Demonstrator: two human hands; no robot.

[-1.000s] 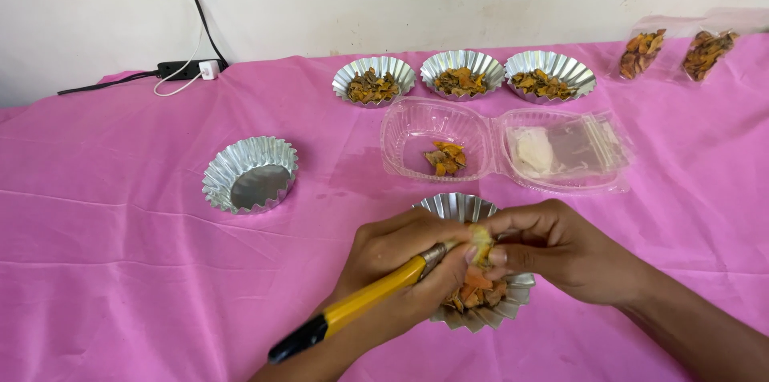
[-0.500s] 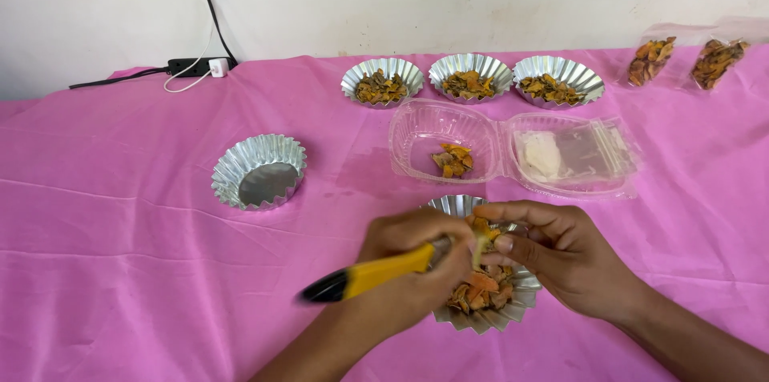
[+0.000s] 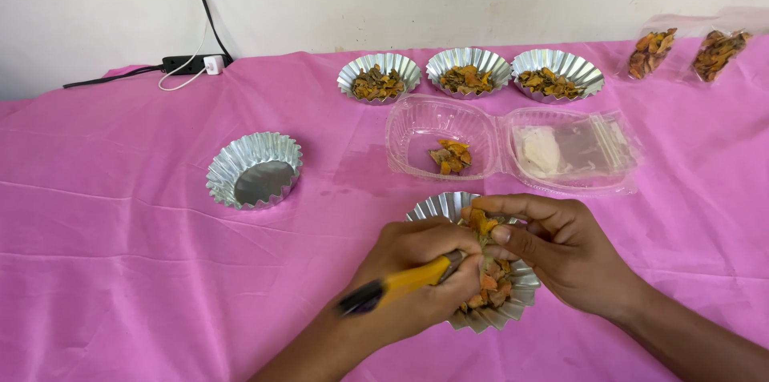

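Altogether five foil cups (image 3: 255, 170), four filled; two hands (image 3: 416, 270) busy.

Five foil cups (image 3: 255, 170): four filled, one empty at left. One clamshell box (image 3: 513, 146). Two bags (image 3: 650, 52), upper right. One knife (image 3: 398, 286).

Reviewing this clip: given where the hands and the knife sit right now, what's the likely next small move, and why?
Probably draw the yellow-handled knife in the left hand through the orange piece pinched by the right hand, since both sit directly above the fluted foil cup already holding cut bits.
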